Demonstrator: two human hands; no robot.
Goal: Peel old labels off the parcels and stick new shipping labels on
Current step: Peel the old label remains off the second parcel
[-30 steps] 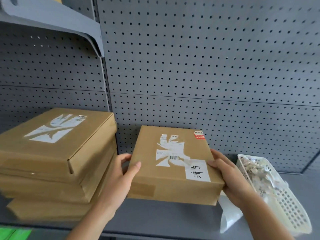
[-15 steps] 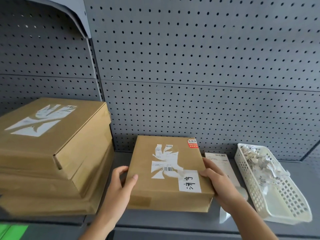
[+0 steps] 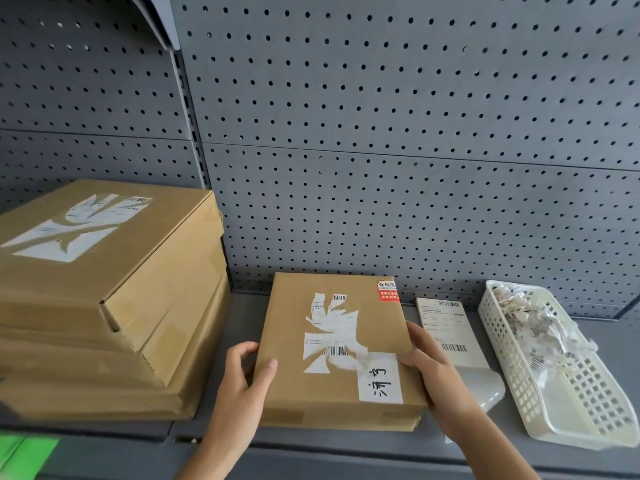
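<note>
The left hand [image 3: 242,382] curls its fingers round the left edge of a flat cardboard parcel [image 3: 294,386] on the grey shelf [image 3: 242,317], and the right hand [image 3: 433,372] grips its right edge. Its torn old label [image 3: 329,334] lies between the fingers. A fresh shipping label [image 3: 446,327] lies just right of the right fingers.
</note>
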